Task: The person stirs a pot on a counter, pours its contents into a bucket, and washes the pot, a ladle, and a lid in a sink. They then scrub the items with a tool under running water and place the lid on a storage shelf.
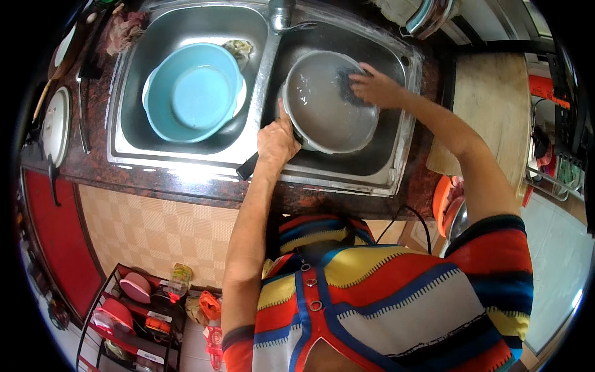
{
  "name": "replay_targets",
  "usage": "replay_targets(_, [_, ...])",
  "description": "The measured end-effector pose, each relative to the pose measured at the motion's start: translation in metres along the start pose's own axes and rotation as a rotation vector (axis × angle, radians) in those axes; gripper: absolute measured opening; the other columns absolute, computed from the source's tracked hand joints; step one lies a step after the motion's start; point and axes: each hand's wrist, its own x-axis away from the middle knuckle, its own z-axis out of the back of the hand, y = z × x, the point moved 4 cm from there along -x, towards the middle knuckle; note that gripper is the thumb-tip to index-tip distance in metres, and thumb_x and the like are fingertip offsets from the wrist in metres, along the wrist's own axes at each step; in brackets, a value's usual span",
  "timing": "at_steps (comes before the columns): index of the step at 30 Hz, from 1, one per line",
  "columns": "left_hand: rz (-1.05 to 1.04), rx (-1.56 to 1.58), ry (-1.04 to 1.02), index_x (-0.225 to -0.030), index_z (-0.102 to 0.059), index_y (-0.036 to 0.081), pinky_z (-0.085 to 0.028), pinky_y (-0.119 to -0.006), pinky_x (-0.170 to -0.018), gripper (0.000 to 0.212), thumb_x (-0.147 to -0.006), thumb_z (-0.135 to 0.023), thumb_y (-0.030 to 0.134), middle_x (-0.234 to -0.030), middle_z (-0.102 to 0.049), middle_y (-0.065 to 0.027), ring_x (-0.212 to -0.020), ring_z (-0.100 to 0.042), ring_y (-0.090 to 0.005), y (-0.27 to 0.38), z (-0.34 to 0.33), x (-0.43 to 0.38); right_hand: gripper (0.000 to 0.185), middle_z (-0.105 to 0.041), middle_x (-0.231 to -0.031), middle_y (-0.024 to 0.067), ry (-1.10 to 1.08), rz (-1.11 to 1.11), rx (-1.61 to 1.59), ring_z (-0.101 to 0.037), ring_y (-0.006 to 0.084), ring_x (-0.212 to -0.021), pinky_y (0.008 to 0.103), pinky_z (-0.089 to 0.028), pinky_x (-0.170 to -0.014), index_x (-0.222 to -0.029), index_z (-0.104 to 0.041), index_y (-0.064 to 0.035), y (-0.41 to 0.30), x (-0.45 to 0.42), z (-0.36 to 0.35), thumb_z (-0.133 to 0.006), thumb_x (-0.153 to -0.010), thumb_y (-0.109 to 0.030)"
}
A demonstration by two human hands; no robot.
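A metal pressure cooker pot (325, 109) with cloudy liquid inside rests in the right basin of a double sink. My left hand (279, 139) grips the pot at its lower left, by the rim and the base of its black handle (247, 166). At the pot's upper right inside wall, my right hand (379, 88) holds a dark scouring pad (349, 86), somewhat blurred. In the left basin stands a light blue plastic tub (197, 95), over a white dish whose edge shows at its side. A wet cloth or scrubber (238, 50) lies behind the tub.
A faucet (280, 16) rises behind the sink divider. On the left counter lie a lid with a black handle (56, 125) and a crumpled cloth (124, 30). A wooden board (492, 102) is at the right, near an orange basin (441, 200). A rack (128, 309) stands at lower left.
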Motion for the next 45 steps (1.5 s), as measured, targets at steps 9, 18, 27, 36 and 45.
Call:
replay_targets(9, [-0.011, -0.016, 0.043, -0.140, -0.010, -0.003, -0.051, -0.038, -0.071, 0.103, -0.065, -0.075, 0.026, -0.092, -0.064, -0.0185, -0.080, -0.064, -0.0302, -0.003, -0.005, -0.001, 0.031, -0.054, -0.119, 0.0089, 0.060, -0.118, -0.052, -0.036, 0.0246, -0.125, 0.0477, -0.016, -0.107, -0.100, -0.063, -0.0058, -0.025, 0.002, -0.017, -0.052, -0.077, -0.023])
replay_targets(18, [0.028, -0.058, -0.041, -0.140, -0.006, -0.004, -0.052, -0.033, -0.072, 0.102, -0.067, -0.071, 0.024, -0.093, -0.064, -0.0163, -0.080, -0.066, -0.0261, 0.009, 0.005, 0.000, 0.019, -0.057, -0.101, 0.0154, -0.253, 0.191, -0.984, -0.051, 0.0278, -0.105, 0.0349, -0.038, -0.092, -0.091, -0.058, -0.0024, -0.127, -0.053, -0.014, -0.050, -0.082, -0.017])
replay_targets(27, [0.021, -0.008, 0.027, -0.139, -0.006, -0.006, -0.052, -0.034, -0.072, 0.103, -0.067, -0.070, 0.031, -0.093, -0.064, -0.0176, -0.080, -0.066, -0.0278, 0.000, -0.002, 0.000, 0.036, -0.042, -0.129, 0.0122, 0.043, -0.304, -1.424, -0.034, 0.0282, -0.123, 0.0391, -0.027, -0.103, -0.125, -0.048, -0.0106, -0.123, -0.105, 0.036, -0.041, -0.093, -0.027])
replay_targets(36, [0.080, -0.033, -0.044, -0.140, 0.000, -0.004, -0.052, -0.036, -0.075, 0.103, -0.068, -0.070, 0.020, -0.101, -0.062, -0.0167, -0.085, -0.065, -0.0278, -0.007, -0.005, 0.002, 0.035, -0.046, -0.129, 0.0142, -0.021, -0.368, -0.574, -0.041, 0.0272, -0.121, 0.0512, -0.031, -0.099, -0.120, -0.052, -0.0077, -0.076, -0.140, 0.022, -0.049, -0.086, -0.017])
replay_targets(45, [0.111, -0.014, -0.073, -0.142, 0.004, 0.002, -0.052, -0.034, -0.075, 0.112, -0.067, -0.073, 0.035, -0.100, -0.063, -0.0153, -0.085, -0.065, -0.0263, 0.003, 0.002, 0.000, 0.045, -0.043, -0.134, 0.0107, -0.631, -0.261, -0.495, -0.035, 0.0304, -0.127, 0.0509, -0.027, -0.103, -0.132, -0.042, -0.0103, -0.090, -0.088, -0.004, -0.040, -0.088, -0.020])
